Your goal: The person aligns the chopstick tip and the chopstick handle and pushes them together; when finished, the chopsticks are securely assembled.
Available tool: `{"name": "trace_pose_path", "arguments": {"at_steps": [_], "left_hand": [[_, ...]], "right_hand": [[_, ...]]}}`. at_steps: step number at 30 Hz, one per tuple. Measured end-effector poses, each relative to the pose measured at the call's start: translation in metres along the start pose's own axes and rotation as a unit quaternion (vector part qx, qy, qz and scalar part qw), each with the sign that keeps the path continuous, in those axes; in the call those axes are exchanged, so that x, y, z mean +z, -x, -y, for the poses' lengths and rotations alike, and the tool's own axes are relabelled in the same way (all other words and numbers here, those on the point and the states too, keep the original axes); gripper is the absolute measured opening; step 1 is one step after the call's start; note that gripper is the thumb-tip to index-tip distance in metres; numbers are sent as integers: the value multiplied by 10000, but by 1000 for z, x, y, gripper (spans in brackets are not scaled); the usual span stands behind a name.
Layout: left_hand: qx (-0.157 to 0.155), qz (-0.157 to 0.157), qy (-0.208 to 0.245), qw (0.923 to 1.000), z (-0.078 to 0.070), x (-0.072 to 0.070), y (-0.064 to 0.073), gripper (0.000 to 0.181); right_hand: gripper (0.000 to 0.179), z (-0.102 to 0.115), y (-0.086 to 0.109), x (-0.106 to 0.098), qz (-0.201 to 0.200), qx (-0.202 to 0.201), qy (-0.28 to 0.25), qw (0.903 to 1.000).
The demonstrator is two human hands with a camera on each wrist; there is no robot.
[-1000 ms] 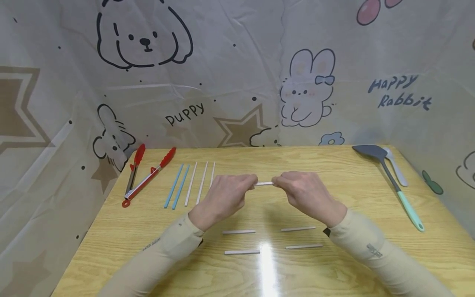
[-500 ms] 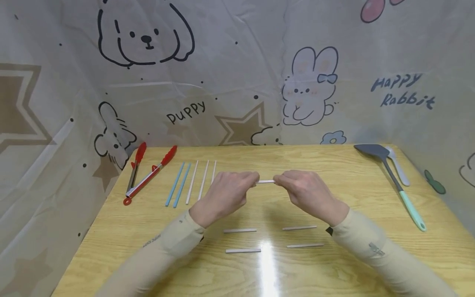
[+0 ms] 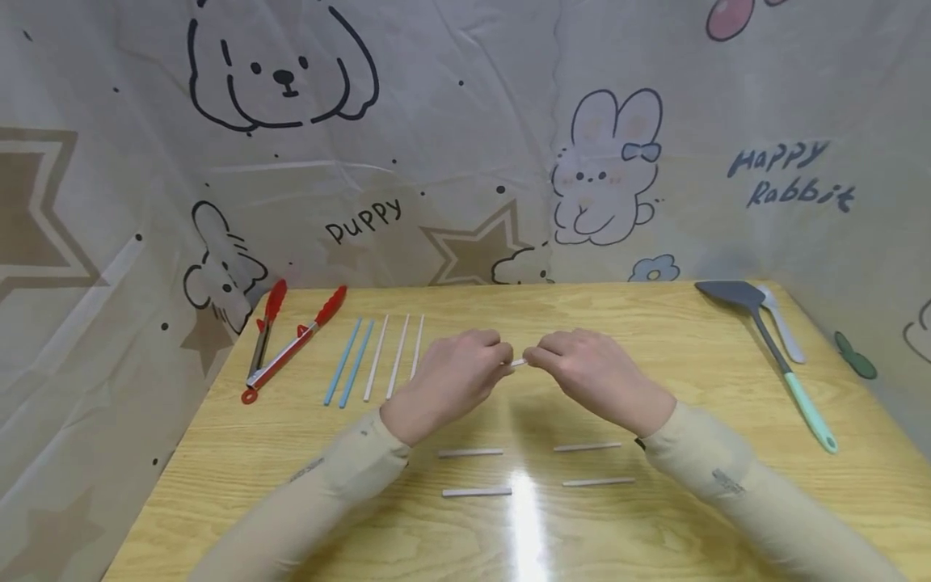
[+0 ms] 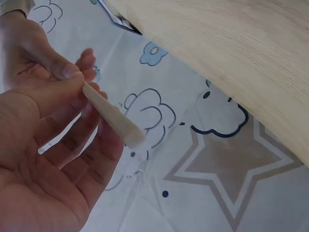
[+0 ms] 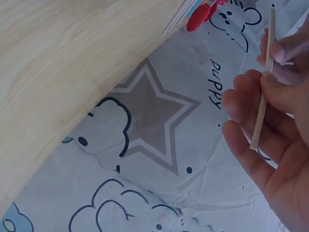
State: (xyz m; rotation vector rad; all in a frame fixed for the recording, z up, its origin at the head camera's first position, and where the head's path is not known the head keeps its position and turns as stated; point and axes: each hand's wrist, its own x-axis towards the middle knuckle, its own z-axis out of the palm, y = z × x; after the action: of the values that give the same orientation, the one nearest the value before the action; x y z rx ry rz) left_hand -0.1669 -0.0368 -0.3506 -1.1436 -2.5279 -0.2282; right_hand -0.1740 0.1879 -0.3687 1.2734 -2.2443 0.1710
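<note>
Between thumb and fingers, my left hand (image 3: pixel 460 376) pinches one side of a thin pale stick (image 3: pixel 518 362). The right hand (image 3: pixel 591 376) pinches the same stick from the other side, a short span of it showing between them. Both are raised over the middle of the table. From the left wrist, one squared end of the stick (image 4: pixel 113 115) juts past the left fingers. The right wrist view shows the stick (image 5: pixel 259 121) running through both hands, slightly bent near the right thumb. Closer in lie several short pale sticks (image 3: pixel 476 491) in two columns.
On the wooden table (image 3: pixel 618 533), two blue sticks (image 3: pixel 342 362) and several long white sticks (image 3: pixel 376 358) lie left of the hands. Red-tipped tongs (image 3: pixel 291 352) lie spread at far left. A turner (image 3: pixel 781 364) and a pale utensil (image 3: pixel 784 327) are at right. Printed cloth surrounds the table.
Both hands have drawn nearer each other and their wrists have turned. Less of the stick shows between them, and that part is now tilted. The things on the table stay put.
</note>
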Motion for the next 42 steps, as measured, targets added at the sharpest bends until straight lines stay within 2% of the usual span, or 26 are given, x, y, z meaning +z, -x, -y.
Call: {"name": "trace_pose_path", "arguments": {"at_steps": [6,11,16,20,26,30,33,36,38,42], "left_hand": [[41,-6,40,10000,-6,2,-8,9],[-117,43,142,9998,-6,1,-10,8],[-446,44,478,9979,2,1,-12,9],[-913,234,855,9919,14,5,-13,16],[-1744,625,1406,9726,41,21,-11,18],[-2198,707,1575,9601,60,34,-8,18],[-2537,752,1764,9481,72,42,-6,17],[-2843,830,1939,9352,80,49,-4,18],[-2962,917,1967,9301,83,53,-2,20],[-3070,1083,1875,9267,87,62,-2,26]], "right_hand": [[24,1,-5,1,-115,-171,273,9994],[22,0,-7,-1,-414,-159,238,9987],[23,1,-7,-4,-786,-231,-156,9965],[22,3,-4,-4,-694,-183,-269,9971],[30,3,9,-3,-120,33,-208,9997],[32,5,24,0,435,220,-268,9985],[32,6,37,3,830,346,-348,9953],[29,9,49,5,1293,479,-565,9888],[29,10,55,5,1674,620,-713,9814],[27,14,63,4,2337,932,-970,9630]]}}
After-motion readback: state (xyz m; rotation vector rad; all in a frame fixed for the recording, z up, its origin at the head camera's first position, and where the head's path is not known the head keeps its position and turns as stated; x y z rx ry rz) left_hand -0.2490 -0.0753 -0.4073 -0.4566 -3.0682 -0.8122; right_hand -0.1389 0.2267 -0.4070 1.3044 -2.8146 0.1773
